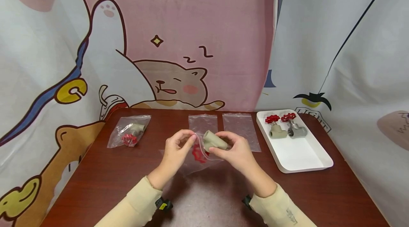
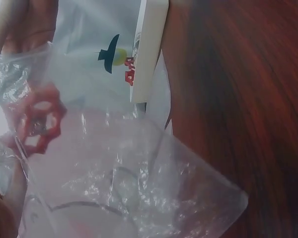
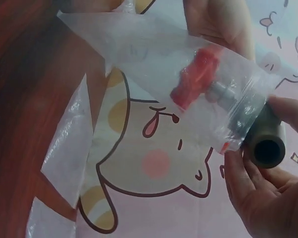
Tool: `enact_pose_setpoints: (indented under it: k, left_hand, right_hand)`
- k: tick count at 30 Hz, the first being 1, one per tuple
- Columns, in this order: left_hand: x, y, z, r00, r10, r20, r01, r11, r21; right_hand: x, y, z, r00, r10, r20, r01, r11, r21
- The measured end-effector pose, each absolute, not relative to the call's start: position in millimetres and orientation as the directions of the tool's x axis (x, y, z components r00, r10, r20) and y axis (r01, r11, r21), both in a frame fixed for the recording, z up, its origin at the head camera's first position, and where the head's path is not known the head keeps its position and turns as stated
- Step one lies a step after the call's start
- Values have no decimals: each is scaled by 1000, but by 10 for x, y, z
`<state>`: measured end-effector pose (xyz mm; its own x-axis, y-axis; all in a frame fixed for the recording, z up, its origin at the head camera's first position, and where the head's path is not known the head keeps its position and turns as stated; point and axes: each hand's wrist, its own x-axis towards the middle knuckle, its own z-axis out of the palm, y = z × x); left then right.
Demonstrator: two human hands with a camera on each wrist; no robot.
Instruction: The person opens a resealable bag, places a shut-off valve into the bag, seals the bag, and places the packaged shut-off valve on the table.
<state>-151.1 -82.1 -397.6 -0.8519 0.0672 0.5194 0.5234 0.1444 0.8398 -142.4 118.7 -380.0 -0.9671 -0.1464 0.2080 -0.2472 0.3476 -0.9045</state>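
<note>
A valve with a beige pipe body [image 1: 214, 141] and a red handwheel [image 1: 199, 153] is partly inside a clear zip bag [image 1: 191, 166], wheel end in the bag. My right hand [image 1: 238, 150] grips the pipe body at the bag's mouth. Between thumb and index finger, my left hand [image 1: 175, 152] pinches the bag's edge. In the right wrist view the red wheel [image 3: 196, 77] shows through the plastic, and the dark pipe end [image 3: 268, 151] sticks out by the right fingers. The left wrist view shows the wheel [image 2: 37, 121] behind plastic.
A white tray [image 1: 303, 156] at the right holds two valves with red wheels [image 1: 277, 131]. Two flat clear bags [image 1: 202, 122] [image 1: 241, 131] lie at the table's back. A bagged valve [image 1: 131, 134] lies at the back left.
</note>
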Motion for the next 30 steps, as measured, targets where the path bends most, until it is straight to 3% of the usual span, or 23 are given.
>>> enact_pose_setpoints:
  k: [7, 15, 20, 30]
  left_hand:
    - [-1610, -835, -4136, -843, 60, 535, 537, 140, 832]
    - [-1590, -823, -4096, -820, 77, 567, 571, 174, 802]
    - [-1531, -816, -3973, -818, 73, 571, 573, 205, 794]
    - [-1422, -817, -3763, -811, 54, 583, 577, 239, 781]
  right_hand:
    - [-1370, 1101, -3792, -931, -169, 322, -364, 483, -796]
    - [-1352, 1003, -3831, -907, -197, 374, -416, 564, -713]
    - [-1349, 985, -3857, -870, -249, 425, -477, 638, -604]
    - [-1328, 1032, -3898, -854, -320, 409, -500, 719, -482]
